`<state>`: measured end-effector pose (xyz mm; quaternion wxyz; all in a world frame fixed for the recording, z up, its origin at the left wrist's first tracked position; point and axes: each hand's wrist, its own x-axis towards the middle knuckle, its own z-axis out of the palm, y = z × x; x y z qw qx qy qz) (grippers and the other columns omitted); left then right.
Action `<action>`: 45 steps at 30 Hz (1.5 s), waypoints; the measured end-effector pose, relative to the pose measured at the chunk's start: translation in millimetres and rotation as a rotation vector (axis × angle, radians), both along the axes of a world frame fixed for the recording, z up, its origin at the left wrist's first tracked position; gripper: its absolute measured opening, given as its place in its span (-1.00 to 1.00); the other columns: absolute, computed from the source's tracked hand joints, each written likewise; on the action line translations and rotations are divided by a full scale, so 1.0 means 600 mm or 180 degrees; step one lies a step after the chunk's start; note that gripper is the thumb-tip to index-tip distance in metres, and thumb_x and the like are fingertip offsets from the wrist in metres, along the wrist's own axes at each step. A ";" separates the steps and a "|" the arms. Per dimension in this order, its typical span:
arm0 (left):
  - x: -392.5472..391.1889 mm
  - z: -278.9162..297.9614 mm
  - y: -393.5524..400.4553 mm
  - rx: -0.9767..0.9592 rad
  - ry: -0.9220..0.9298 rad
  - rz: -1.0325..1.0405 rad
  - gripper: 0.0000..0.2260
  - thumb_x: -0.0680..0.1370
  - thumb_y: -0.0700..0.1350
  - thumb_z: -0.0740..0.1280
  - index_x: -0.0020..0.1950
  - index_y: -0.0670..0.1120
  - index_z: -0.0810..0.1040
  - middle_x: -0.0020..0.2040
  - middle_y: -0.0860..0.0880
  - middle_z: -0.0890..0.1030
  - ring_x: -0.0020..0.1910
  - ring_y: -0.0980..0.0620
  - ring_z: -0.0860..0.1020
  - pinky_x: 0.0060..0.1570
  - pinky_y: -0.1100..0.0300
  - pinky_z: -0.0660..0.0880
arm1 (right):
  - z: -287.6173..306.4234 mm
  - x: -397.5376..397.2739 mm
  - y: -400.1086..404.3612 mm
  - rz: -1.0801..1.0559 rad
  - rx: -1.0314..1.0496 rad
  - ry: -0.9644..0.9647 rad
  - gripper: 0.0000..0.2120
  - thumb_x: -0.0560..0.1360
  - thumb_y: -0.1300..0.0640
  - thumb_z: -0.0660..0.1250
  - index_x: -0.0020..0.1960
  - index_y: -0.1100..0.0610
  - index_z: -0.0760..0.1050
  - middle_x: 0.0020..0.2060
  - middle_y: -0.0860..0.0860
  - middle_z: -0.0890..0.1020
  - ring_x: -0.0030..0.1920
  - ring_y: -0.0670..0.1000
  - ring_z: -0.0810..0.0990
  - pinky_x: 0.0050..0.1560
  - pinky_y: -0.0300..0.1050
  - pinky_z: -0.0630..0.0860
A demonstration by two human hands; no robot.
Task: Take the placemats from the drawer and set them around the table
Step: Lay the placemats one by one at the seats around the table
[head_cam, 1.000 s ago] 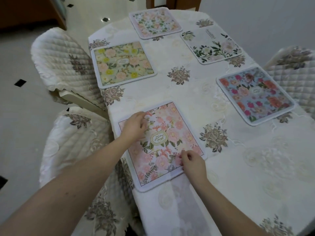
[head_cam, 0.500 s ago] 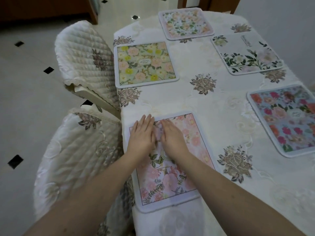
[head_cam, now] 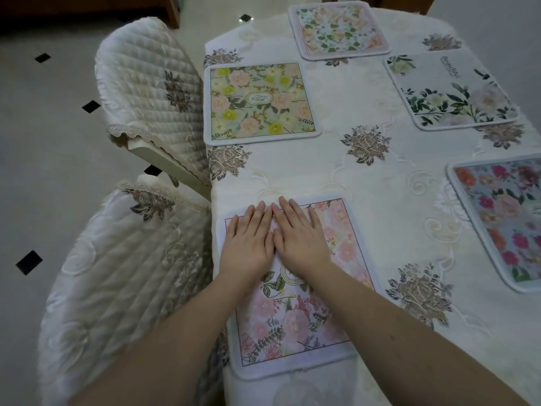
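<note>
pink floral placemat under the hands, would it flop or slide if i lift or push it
The pink floral placemat looks thin and lies flat, with its near edge hanging slightly past the table edge, so it probably bends a little when lifted. It seems light for its size. With both hands, left hand and right hand, pressing flat, it may slide on the smooth embroidered tablecloth.

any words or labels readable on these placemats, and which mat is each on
None can be read for certain.
White placemat with green leaves: a word near its far edge, too blurred.
Yellow-flower placemat: oval label with text, too small.
Pink placemat: round emblem, mostly hidden by the right hand.
</note>
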<state>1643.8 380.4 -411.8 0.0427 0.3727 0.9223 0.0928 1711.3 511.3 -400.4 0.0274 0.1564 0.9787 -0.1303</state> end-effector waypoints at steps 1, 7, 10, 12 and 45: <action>0.000 -0.002 -0.001 0.0003 -0.0051 0.0045 -0.49 0.67 0.09 -0.07 0.62 0.00 0.12 0.61 0.02 0.13 0.60 0.02 0.07 0.53 -0.01 -0.11 | 0.001 0.000 0.001 0.0001 -0.0024 -0.0026 -0.44 0.62 -0.11 -0.18 0.60 -0.03 -0.01 0.59 -0.09 -0.01 0.58 -0.10 -0.14 0.55 0.12 -0.18; 0.002 0.004 -0.002 -0.0011 -0.0142 0.0163 -0.48 0.66 0.10 -0.05 0.63 0.05 0.07 0.63 0.04 0.06 0.61 0.04 -0.02 0.56 -0.05 -0.14 | 0.003 0.007 0.016 -0.0212 -0.0028 0.0065 -0.42 0.61 -0.19 -0.09 0.60 -0.09 -0.02 0.60 -0.06 -0.02 0.58 -0.08 -0.11 0.55 0.08 -0.18; 0.003 0.007 -0.004 -0.0053 -0.0151 0.0244 -0.46 0.64 0.11 -0.04 0.63 0.05 0.04 0.64 0.04 0.04 0.61 0.04 -0.04 0.56 -0.03 -0.16 | 0.002 0.016 0.037 -0.0330 -0.0009 0.0092 -0.40 0.60 -0.21 -0.07 0.60 -0.06 0.00 0.60 -0.03 0.01 0.58 -0.06 -0.08 0.56 0.07 -0.14; 0.003 0.011 -0.012 -0.0093 -0.0172 0.0304 -0.42 0.63 0.15 -0.06 0.64 0.03 0.02 0.64 0.03 0.01 0.61 0.04 -0.05 0.56 -0.03 -0.15 | 0.004 0.023 0.052 -0.0415 0.0019 0.0069 -0.39 0.61 -0.21 -0.07 0.60 -0.04 -0.01 0.60 -0.02 0.00 0.58 -0.06 -0.09 0.56 0.05 -0.15; 0.257 0.018 -0.088 -0.0076 -0.0310 0.0248 -0.48 0.67 0.06 -0.05 0.59 -0.11 0.22 0.60 -0.04 0.20 0.59 0.03 0.11 0.53 -0.01 0.03 | 0.003 0.252 -0.121 -0.0444 0.0097 0.0117 -0.48 0.64 -0.02 -0.04 0.54 0.15 0.25 0.52 0.04 0.29 0.53 0.01 0.22 0.51 0.00 0.04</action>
